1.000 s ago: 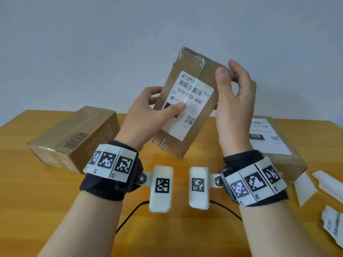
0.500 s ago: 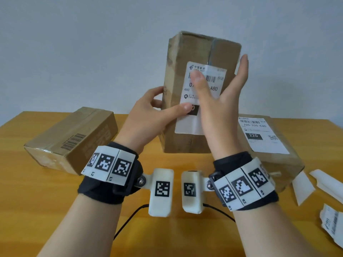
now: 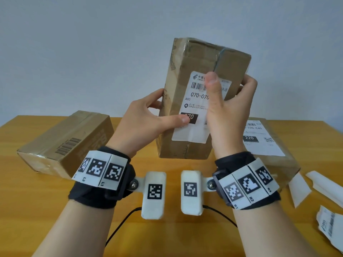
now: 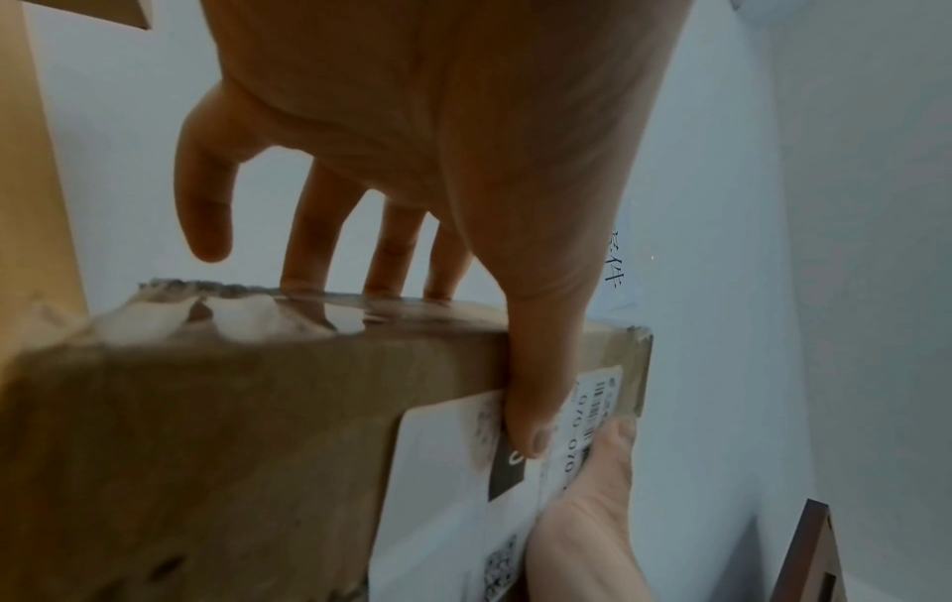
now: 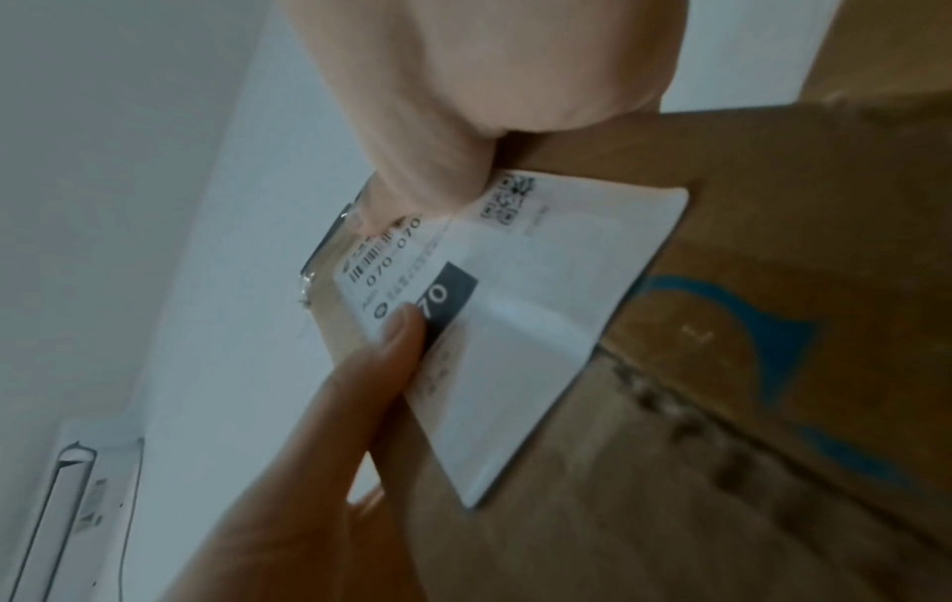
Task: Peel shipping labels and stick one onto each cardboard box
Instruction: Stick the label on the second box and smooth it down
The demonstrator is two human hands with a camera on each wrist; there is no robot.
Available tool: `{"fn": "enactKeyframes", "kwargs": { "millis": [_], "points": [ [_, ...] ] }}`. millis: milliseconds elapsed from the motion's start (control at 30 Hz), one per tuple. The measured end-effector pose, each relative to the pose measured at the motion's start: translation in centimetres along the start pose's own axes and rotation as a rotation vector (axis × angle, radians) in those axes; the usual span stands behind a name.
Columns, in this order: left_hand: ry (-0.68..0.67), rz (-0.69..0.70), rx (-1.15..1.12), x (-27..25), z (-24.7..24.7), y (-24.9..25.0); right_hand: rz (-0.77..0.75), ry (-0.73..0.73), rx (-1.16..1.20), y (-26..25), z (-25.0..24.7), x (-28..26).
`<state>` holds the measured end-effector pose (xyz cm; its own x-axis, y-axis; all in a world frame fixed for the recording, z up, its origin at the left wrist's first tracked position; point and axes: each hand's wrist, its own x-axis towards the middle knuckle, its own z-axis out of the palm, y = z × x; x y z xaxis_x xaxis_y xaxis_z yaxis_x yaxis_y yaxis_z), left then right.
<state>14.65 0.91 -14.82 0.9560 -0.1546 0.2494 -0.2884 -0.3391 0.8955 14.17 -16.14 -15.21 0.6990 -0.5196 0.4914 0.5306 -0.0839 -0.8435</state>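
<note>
The box (image 3: 196, 101) now stands upright instead of tilted, and the right hand (image 3: 228, 106), open half a second ago, grips its right edge, thumb on the label (image 3: 194, 108).

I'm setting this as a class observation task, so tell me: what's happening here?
A person holds an upright brown cardboard box above a wooden table. The left hand grips its side, thumb on a white shipping label; the right hand grips the other side, thumb pressing the label's top. A labelled box and an unlabelled box lie behind.
</note>
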Motion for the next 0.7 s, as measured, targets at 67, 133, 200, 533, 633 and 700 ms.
{"fn": "enactKeyframes", "kwargs": {
  "millis": [67,133,200,533,633,700],
  "points": [
    [-0.007,0.010,0.017,0.0,0.0,-0.1,0.035,0.003,0.016,-0.2,-0.2,0.1],
    [-0.006,0.025,0.050,0.0,0.0,-0.1,0.082,0.013,0.023,-0.2,-0.3,0.4],
    [-0.002,0.034,0.067,-0.1,-0.1,0.1,0.152,0.014,0.044,-0.2,-0.3,0.6],
    [-0.032,-0.021,0.035,-0.3,-0.6,0.5,0.261,0.140,0.122,-0.8,-0.3,1.3],
    [-0.014,-0.043,0.015,-0.3,-0.4,0.5,0.321,0.094,0.136,-1.4,-0.5,1.4],
    [0.016,-0.062,0.001,-0.2,-0.3,0.3,0.307,0.024,0.101,-1.4,-0.2,1.2]
  ]
}}
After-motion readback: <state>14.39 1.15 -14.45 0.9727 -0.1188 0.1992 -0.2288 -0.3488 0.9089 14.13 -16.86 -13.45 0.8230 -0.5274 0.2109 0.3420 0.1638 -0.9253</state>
